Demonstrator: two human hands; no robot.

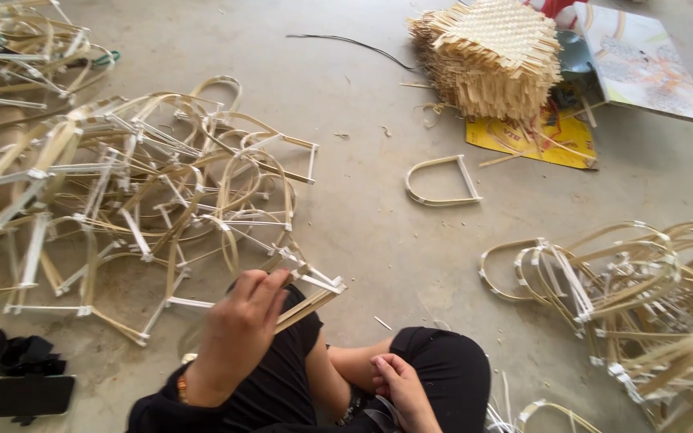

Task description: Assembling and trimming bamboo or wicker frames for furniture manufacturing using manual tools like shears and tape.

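Bare grey concrete floor [362, 232] spreads under everything, scuffed and littered with thin slivers. Taking the lone D-shaped bamboo frame [443, 181] lying flat near the middle as the landmark: well to its left sprawls a big tangled heap of similar frames [130, 200], bent strips bound at the corners with pale tape; lower right of it lies a second heap of frames [643, 297], more tightly nested. Above and just right of the lone frame stands a stack of woven bamboo squares [491, 56] with fringed edges, and under that stack's near side a yellow sheet [539, 140] shows — beside it a pale printed board [643, 64]. A dark cord [354, 44] curls on the floor left of the stack.

Far below and left of the lone frame, the person's left hand [238, 337] is raised over a black-clad knee, fingers closed around a bamboo frame strip [310, 301] — the thumb and fingers pinch it firmly, and its taped end pokes out toward the right. The right hand [399, 385] rests lower, between the knees, fingers curled loosely; whether it grips anything I cannot tell. A beaded bracelet [182, 389] circles the left wrist. At the bottom left corner, far from the lone frame, a dark phone [30, 395] lies on the floor next to a crumpled black cloth [22, 353]
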